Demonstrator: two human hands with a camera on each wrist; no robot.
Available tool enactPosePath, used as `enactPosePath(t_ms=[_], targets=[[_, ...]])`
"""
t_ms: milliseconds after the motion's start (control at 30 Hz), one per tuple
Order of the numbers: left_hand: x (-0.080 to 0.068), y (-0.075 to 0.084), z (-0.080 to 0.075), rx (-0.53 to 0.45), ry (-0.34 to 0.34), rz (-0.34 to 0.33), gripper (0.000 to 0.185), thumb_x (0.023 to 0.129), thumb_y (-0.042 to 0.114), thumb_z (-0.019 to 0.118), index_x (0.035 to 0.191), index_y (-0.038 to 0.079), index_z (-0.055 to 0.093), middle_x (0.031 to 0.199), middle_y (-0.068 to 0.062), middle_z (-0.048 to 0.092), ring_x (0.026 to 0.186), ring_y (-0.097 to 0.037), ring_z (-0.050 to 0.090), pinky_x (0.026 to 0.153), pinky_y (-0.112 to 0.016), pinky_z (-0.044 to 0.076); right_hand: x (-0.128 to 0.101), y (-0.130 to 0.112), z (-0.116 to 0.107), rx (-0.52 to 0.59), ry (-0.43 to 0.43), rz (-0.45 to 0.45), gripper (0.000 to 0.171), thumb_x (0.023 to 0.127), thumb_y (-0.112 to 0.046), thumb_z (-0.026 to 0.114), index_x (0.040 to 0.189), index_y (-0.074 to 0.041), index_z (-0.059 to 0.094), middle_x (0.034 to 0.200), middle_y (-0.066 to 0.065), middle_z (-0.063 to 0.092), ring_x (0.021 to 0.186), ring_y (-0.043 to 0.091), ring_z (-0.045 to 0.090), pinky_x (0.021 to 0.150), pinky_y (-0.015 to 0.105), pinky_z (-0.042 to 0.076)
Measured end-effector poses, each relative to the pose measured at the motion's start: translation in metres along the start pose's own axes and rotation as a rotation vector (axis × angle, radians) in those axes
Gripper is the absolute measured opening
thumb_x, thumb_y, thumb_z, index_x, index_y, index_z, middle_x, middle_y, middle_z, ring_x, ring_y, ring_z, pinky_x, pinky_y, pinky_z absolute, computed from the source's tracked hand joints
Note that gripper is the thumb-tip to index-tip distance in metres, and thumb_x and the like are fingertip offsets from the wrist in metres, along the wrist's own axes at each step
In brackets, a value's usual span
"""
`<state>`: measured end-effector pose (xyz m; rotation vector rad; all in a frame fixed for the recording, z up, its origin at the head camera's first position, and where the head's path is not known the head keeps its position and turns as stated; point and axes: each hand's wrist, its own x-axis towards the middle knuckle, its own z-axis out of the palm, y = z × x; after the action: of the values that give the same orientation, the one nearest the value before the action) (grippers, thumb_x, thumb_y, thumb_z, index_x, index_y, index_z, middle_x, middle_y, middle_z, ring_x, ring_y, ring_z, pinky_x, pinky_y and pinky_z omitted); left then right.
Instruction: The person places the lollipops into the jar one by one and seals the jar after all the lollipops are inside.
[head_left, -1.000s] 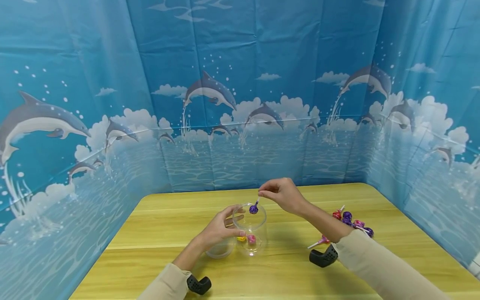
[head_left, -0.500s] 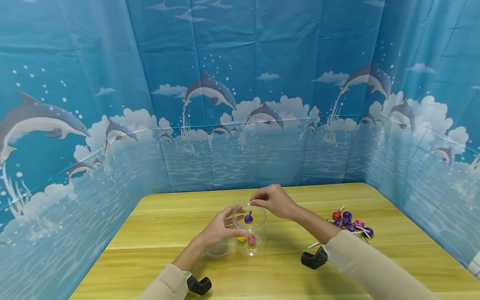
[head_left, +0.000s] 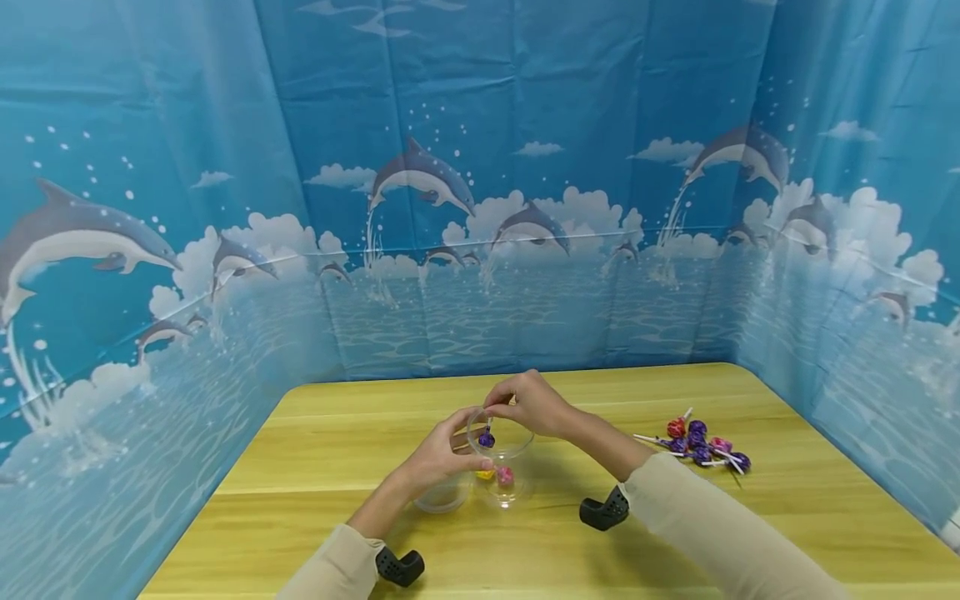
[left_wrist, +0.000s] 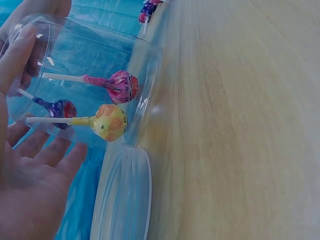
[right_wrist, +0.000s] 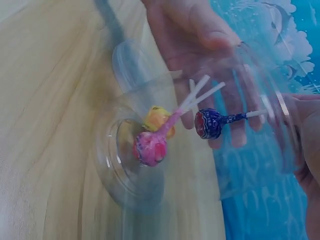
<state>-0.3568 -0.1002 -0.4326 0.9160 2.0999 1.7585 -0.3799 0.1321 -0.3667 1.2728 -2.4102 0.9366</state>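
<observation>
My left hand point(head_left: 438, 458) holds a clear plastic jar point(head_left: 519, 468), thumb on the near side and fingers behind it. Inside, near the base, are a pink lollipop point(left_wrist: 122, 86) and a yellow lollipop point(left_wrist: 110, 122), sticks towards the mouth. My right hand point(head_left: 532, 404) is at the rim, pinching a purple lollipop point(head_left: 486, 438) by its white stick. That lollipop's wrapped head hangs within the jar, above the other two, as the right wrist view also shows.
A clear round lid point(head_left: 441, 498) lies on the yellow wooden table point(head_left: 337, 483), left of the jar. To the right is a loose pile of purple, red and pink lollipops point(head_left: 699, 442). A blue dolphin-print curtain point(head_left: 465, 325) stands behind the table.
My right hand has moved left and down, bringing the purple lollipop from over the jar's mouth to inside it. The left hand and jar stay nearly in place.
</observation>
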Motion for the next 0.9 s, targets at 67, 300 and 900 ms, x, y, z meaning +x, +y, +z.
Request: enactPosePath(t_ms=[67, 300, 900], targets=[[0.0, 0.001, 0.0, 0.002, -0.002, -0.003, 0.082, 0.095, 0.027, 0.079, 0.161, 0.011, 0.034, 0.161, -0.015, 0.035, 0.143, -0.039, 0.042, 0.111, -0.051, 0.043, 0.001, 0.001, 0.002, -0.001, -0.008, -0.008, 0.008, 0.096, -0.01, 0.075, 0.096, -0.007, 0.082, 0.091, -0.003, 0.077, 0.076, 0.005, 0.069, 0.065, 0.024, 0.057], [0.001, 0.003, 0.0, -0.02, -0.007, 0.001, 0.078, 0.097, 0.017, 0.076, 0.161, 0.009, 0.033, 0.162, -0.014, 0.035, 0.146, -0.038, 0.039, 0.111, -0.049, 0.044, 0.001, 0.001, 0.001, -0.002, -0.016, 0.003, 0.005, 0.095, -0.009, 0.077, 0.097, -0.009, 0.081, 0.093, -0.002, 0.077, 0.078, 0.004, 0.068, 0.067, 0.025, 0.058], [0.0, 0.005, 0.002, -0.009, 0.0, 0.0, 0.075, 0.098, 0.012, 0.075, 0.161, 0.012, 0.034, 0.158, -0.014, 0.041, 0.146, -0.036, 0.039, 0.114, -0.049, 0.041, -0.015, -0.007, -0.021, 0.016, -0.02, 0.05, 0.015, 0.096, -0.008, 0.075, 0.11, -0.004, 0.077, 0.091, -0.005, 0.074, 0.079, 0.009, 0.069, 0.069, 0.026, 0.058]])
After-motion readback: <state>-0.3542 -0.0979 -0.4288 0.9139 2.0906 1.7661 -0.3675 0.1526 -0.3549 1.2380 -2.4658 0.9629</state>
